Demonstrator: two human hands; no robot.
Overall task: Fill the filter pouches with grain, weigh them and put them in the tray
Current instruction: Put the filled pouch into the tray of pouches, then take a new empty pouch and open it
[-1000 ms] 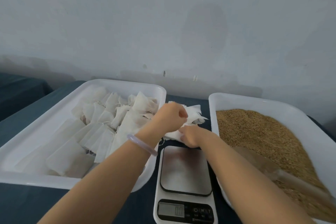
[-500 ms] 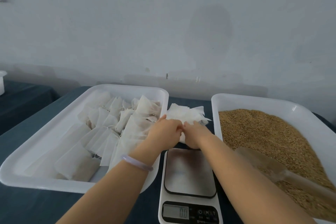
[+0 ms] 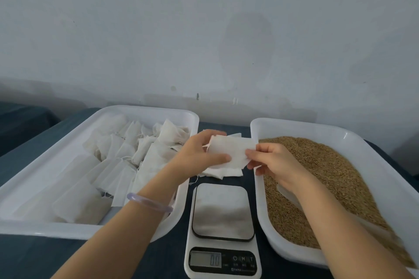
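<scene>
- Head view: our left hand (image 3: 199, 154) reaches in from the near left, thumb and fingers pinching the left edge of an empty pouch (image 3: 229, 150).
- Our right hand (image 3: 272, 161) pinches its right edge.
- We hold the pouch just beyond the scale (image 3: 223, 210), between the tray (image 3: 145, 108) and the grain (image 3: 328, 165).

both hands, left hand (image 3: 199, 154) and right hand (image 3: 273, 161), pinch an apparently empty filter pouch (image 3: 230, 150) above the scale (image 3: 223, 229).

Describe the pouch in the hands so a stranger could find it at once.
Find the scale between the pouch tray and the grain tray. Behind it lies a stack of flat pouches. The wanted pouch alone is held above that stack, pinched between left hand and right hand.
</scene>
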